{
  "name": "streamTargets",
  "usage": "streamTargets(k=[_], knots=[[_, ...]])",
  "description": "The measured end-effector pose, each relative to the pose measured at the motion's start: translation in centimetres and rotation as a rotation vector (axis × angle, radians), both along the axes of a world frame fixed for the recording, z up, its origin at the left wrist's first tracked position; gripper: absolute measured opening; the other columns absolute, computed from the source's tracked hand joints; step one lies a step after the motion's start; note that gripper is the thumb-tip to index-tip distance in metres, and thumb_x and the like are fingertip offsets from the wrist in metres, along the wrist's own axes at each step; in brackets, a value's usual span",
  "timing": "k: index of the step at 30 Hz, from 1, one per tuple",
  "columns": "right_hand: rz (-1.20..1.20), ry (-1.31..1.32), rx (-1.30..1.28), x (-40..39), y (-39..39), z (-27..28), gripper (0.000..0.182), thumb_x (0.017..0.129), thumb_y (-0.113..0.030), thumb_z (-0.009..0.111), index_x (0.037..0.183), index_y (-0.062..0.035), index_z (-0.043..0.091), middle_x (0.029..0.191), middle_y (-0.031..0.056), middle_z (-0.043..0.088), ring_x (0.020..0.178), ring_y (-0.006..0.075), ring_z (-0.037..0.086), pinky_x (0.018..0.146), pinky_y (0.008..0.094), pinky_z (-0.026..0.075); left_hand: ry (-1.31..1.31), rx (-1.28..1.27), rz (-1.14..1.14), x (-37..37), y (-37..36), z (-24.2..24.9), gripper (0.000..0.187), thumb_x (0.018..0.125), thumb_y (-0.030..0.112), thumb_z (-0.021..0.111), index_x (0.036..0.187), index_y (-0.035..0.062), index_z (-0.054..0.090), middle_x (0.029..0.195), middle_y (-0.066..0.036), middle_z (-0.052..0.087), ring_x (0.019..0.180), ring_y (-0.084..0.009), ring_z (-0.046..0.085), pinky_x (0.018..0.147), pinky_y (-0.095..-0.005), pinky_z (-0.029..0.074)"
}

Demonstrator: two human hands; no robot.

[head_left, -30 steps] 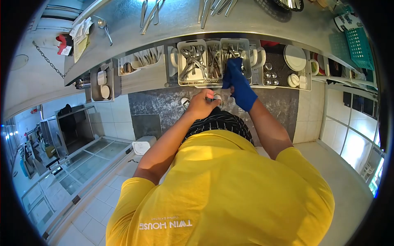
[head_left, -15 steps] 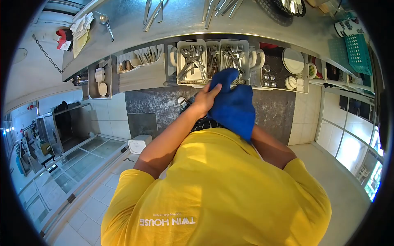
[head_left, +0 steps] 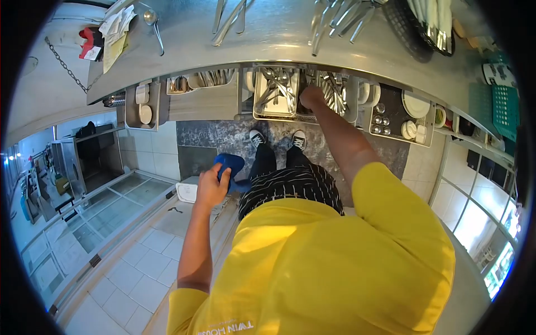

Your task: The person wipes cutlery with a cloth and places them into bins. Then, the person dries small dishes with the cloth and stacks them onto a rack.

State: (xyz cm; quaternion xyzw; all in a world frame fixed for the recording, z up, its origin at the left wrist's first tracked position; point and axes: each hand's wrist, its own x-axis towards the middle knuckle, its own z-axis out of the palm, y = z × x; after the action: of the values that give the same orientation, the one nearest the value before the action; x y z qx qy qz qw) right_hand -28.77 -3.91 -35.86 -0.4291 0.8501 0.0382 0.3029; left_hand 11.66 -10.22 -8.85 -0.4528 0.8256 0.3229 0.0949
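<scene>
My left hand [head_left: 212, 187] is closed on a bunched blue cloth [head_left: 230, 166], held low beside my black patterned clothing and away from the counter. My right hand [head_left: 312, 97] reaches into the narrow middle cutlery bin [head_left: 305, 75] under the counter edge. Its fingers look curled in, but their tips and anything between them are hidden. On the left of that hand is a white bin [head_left: 258, 109] of spoons and other cutlery [head_left: 277, 89]. To its right, another bin [head_left: 352, 111] holds forks [head_left: 335, 92].
Above the bins runs a steel counter [head_left: 190, 47] with loose cutlery [head_left: 230, 22] and a black basket [head_left: 413, 33] of wrapped cutlery. White plates [head_left: 416, 104] and small metal containers [head_left: 379, 120] sit in a tray at right. A lidded white container [head_left: 186, 193] stands at left.
My hands have come apart. The left has swung down and left with the blue cloth; the right, hidden behind the cloth before, has moved up into the middle bin.
</scene>
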Motion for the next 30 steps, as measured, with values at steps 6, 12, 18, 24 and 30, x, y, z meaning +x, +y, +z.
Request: streamTargets(k=[6,12,18,24,30], knots=[[-0.357,-0.093,0.043,-0.3,-3.1,-2.5,0.030,0.096,-0.019,0.058,0.110,0.0024,0.075,0.117,0.0275,0.071,0.113,0.0381,0.071,0.093,0.0466,0.059,0.223,0.074,0.259,-0.5,2.3,1.0,0.028,0.098,0.028,0.070,0.098,-0.0004,0.067,0.070,-0.019,0.066,0.064,-0.0349,0.065,0.062,-0.0411,0.049],[-0.563,-0.187,0.055,-0.9,-2.3,-2.7,0.028,0.096,-0.017,0.058,0.109,-0.0001,0.076,0.116,0.0230,0.074,0.110,0.0342,0.073,0.090,0.0434,0.060,0.161,0.123,0.214,-1.2,2.1,0.3,0.030,0.096,0.030,0.073,0.099,0.0006,0.067,0.073,-0.019,0.068,0.066,-0.0341,0.067,0.063,-0.0404,0.050],[-0.566,-0.158,-0.015,-1.3,-2.2,-0.7,0.035,0.089,-0.025,0.059,0.101,0.0024,0.076,0.111,0.0242,0.074,0.105,0.0386,0.073,0.091,0.0443,0.060,0.145,0.095,0.070,-3.9,0.8,0.4,0.032,0.095,0.034,0.072,0.099,0.0020,0.067,0.076,-0.021,0.069,0.069,-0.0394,0.068,0.064,-0.0441,0.051],[-0.810,-0.248,-0.391,-2.6,5.1,3.9,0.038,0.089,-0.038,0.059,0.102,-0.0066,0.077,0.098,0.0236,0.075,0.096,0.0420,0.072,0.086,0.0514,0.057,0.165,0.113,0.022,-6.1,1.0,2.0,0.041,0.093,0.042,0.073,0.105,0.0030,0.069,0.081,-0.021,0.071,0.076,-0.0421,0.070,0.068,-0.0457,0.054],[-0.268,0.116,-0.063,-8.5,12.1,-8.7,0.051,0.098,-0.051,0.051,0.115,-0.0088,0.072,0.118,0.0228,0.071,0.110,0.0424,0.067,0.093,0.0535,0.053,0.402,-0.002,-0.073,-6.2,1.3,-0.3,0.030,0.096,0.031,0.069,0.107,0.0034,0.070,0.095,-0.021,0.073,0.089,-0.0440,0.069,0.081,-0.0482,0.055]])
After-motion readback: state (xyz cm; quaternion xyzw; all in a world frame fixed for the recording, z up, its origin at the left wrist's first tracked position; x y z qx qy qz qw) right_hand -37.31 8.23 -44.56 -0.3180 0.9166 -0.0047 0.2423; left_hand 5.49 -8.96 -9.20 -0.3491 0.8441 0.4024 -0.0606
